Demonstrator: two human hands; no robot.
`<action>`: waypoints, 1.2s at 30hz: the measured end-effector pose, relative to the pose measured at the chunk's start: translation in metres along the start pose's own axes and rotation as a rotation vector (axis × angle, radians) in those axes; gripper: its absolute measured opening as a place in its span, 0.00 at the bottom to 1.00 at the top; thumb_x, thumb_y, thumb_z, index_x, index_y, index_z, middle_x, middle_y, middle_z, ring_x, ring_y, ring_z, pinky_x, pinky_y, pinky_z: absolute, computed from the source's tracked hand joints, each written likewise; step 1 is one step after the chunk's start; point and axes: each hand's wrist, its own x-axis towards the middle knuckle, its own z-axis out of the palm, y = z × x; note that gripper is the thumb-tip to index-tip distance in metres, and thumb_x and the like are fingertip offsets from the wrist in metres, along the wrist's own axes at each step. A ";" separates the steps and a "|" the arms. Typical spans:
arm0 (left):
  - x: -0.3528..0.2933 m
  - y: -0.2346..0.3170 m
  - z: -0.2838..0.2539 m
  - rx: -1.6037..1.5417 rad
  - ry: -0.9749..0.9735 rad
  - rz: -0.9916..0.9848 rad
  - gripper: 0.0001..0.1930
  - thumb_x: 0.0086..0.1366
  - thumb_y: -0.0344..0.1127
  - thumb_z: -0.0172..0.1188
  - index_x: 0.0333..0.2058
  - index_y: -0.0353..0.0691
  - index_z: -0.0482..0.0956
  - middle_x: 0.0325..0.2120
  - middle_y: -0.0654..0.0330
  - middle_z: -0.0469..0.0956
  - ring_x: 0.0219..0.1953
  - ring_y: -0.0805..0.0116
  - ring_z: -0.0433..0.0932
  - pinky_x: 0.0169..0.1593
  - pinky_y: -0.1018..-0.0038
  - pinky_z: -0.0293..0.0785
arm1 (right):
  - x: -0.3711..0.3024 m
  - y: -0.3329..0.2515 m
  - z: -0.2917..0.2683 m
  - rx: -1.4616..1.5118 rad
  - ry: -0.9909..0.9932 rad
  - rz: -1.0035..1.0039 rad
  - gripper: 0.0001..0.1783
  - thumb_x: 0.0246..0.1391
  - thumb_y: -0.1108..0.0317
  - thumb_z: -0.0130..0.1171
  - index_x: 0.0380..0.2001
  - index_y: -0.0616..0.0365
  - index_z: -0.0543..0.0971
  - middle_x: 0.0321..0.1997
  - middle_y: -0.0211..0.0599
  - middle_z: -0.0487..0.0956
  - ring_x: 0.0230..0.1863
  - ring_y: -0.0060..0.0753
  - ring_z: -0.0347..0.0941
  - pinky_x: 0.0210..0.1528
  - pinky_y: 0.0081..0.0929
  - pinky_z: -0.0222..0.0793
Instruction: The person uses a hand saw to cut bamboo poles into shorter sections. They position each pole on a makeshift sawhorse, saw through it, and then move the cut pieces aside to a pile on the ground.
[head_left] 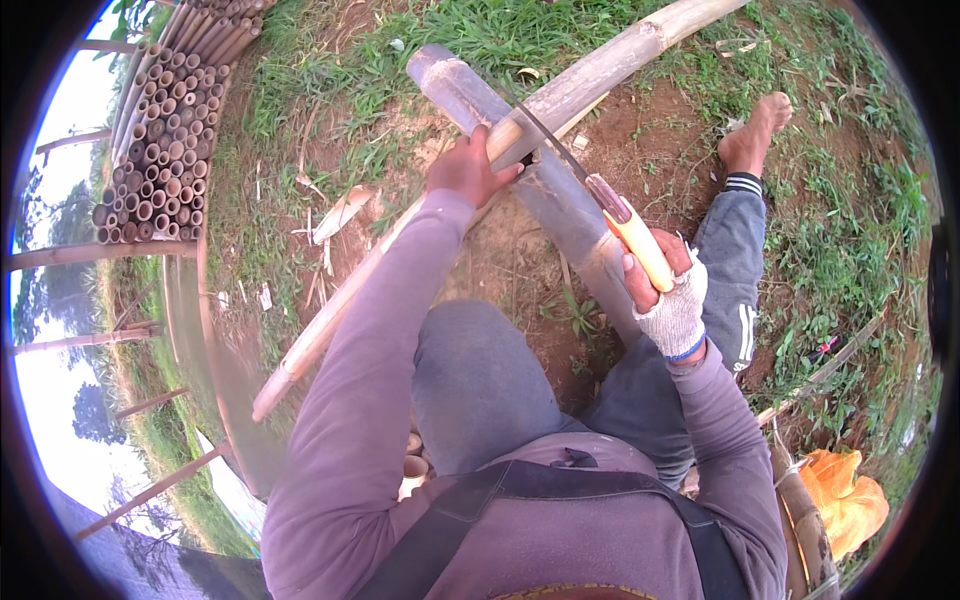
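My left hand is wrapped round the near end of a pale bamboo pole that slants up to the right. A long, narrow bamboo piece runs from under that hand to the lower left; whether it joins the pole I cannot tell. My right hand, in a white fingerless glove, grips the yellow handle of a knife. Its thin dark blade, seen nearly edge-on, lies across the pole just beyond my left hand. Beneath them, a thick grey bamboo log slopes from upper left toward my legs.
Bamboo chips lie on the soil and grass at left. Cut bamboo tubes are stacked at the far left beside a pole frame. My bare foot rests at the right. An orange cloth hangs by bamboo poles at the lower right.
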 end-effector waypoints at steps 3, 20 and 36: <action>0.000 -0.003 0.005 0.004 0.047 0.030 0.46 0.64 0.69 0.69 0.69 0.43 0.68 0.55 0.43 0.83 0.53 0.41 0.86 0.56 0.49 0.83 | 0.001 0.010 0.004 -0.098 0.006 -0.181 0.15 0.60 0.68 0.72 0.47 0.63 0.84 0.38 0.45 0.86 0.33 0.46 0.85 0.37 0.36 0.79; 0.001 -0.008 0.004 -0.015 0.009 0.011 0.48 0.64 0.71 0.69 0.71 0.44 0.68 0.58 0.42 0.82 0.56 0.43 0.86 0.58 0.50 0.82 | -0.019 0.024 -0.004 0.016 -0.093 0.006 0.11 0.63 0.68 0.71 0.45 0.63 0.85 0.37 0.44 0.86 0.32 0.37 0.83 0.36 0.37 0.77; -0.001 -0.009 0.013 -0.023 -0.005 0.032 0.48 0.65 0.72 0.67 0.72 0.45 0.68 0.54 0.43 0.84 0.55 0.42 0.86 0.57 0.49 0.82 | -0.008 0.029 0.009 -0.141 -0.134 -0.170 0.10 0.61 0.69 0.73 0.43 0.61 0.85 0.34 0.42 0.85 0.30 0.46 0.82 0.34 0.39 0.76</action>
